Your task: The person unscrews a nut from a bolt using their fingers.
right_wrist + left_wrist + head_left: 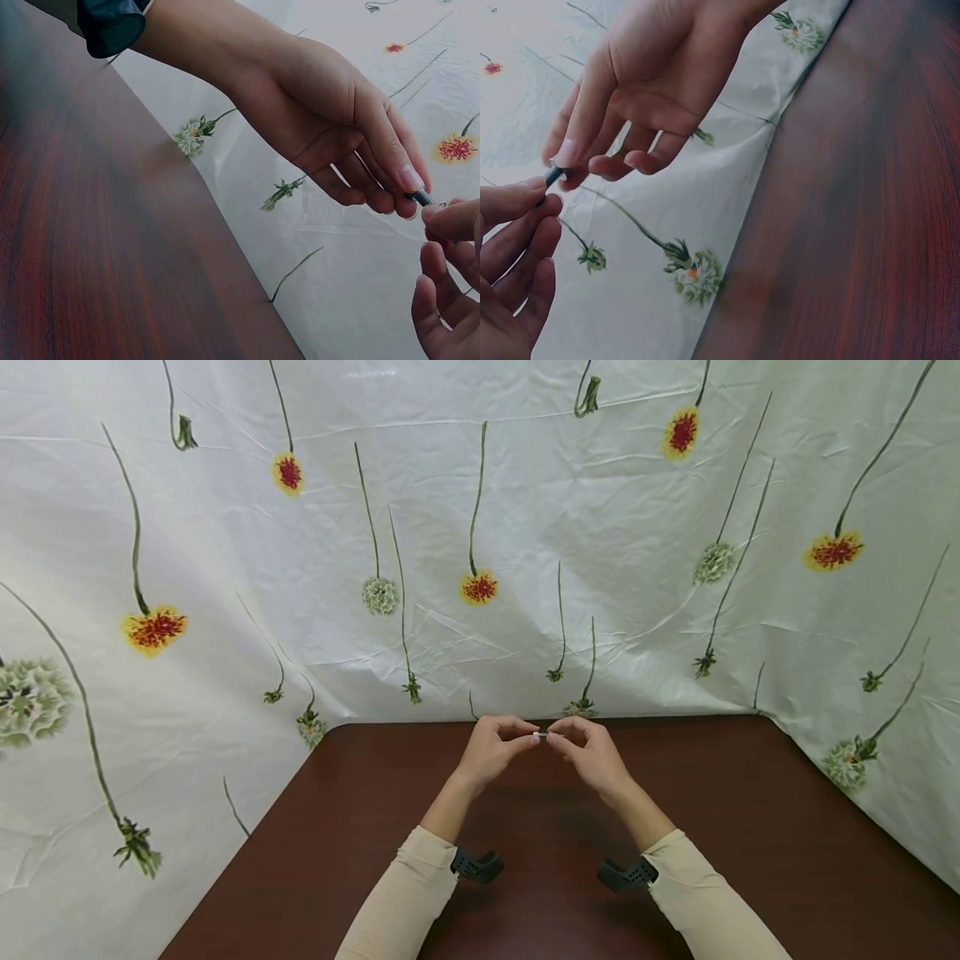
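A small dark threaded bolt (pixel 543 734) (pixel 551 178) (pixel 424 197) spans the gap between the two hands above the table's far part. My left hand (pixel 489 752) (pixel 514 262) (pixel 322 112) pinches one end between thumb and fingers. At the other end, my right hand (pixel 592 753) (pixel 656 82) (pixel 454 274) pinches a wider, silvery part; fingertips cover much of it, so I cannot tell whether it is a nut or the bolt's head. The remaining fingers of both hands are loosely bent.
Below the hands lies a dark reddish-brown wooden table (pixel 525 827). A white cloth (pixel 420 527) printed with flowers hangs behind and at both sides of it. Dark bands (pixel 477 866) sit at both wrists, over pale sleeves (pixel 408 893).
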The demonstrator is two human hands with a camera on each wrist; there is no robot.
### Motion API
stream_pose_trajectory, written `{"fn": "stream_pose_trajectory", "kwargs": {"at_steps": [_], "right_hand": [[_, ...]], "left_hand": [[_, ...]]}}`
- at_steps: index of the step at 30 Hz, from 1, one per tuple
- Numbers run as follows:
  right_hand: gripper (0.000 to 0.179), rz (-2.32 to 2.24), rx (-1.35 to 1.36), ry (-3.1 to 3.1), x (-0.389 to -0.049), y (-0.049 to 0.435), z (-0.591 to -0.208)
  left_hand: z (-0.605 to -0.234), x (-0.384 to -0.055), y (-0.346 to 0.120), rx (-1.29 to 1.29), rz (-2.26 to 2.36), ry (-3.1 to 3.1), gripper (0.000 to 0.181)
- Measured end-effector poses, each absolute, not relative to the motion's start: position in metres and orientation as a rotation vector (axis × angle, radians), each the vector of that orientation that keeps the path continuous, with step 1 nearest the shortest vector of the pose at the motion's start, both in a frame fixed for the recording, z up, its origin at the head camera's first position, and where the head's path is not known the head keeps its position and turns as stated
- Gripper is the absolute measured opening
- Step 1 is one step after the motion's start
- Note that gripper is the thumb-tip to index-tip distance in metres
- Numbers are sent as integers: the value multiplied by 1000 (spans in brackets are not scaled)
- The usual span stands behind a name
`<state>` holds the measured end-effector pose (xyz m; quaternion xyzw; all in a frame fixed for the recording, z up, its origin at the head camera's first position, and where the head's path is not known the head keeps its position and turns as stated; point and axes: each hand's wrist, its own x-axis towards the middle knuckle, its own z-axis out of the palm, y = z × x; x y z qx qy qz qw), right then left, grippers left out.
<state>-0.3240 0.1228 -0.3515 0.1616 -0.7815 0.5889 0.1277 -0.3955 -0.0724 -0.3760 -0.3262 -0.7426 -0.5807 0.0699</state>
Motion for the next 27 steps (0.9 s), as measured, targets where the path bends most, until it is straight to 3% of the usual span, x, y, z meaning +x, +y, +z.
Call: {"fn": "stream_pose_trajectory", "kwargs": {"at_steps": [11,19,27], "right_hand": [[27,1742,427,-2285,-323,121,-350],[21,1705,507,-2242,-352,129,-380],[34,1740,466,-2228,-353,130,-382]], "left_hand": [[-375,-396,-74,-985,-1751,-2233,15],[-376,-395,-74,-992,-1752,-2219,16],[-375,-395,-74,-995,-1750,-2227,20]]}}
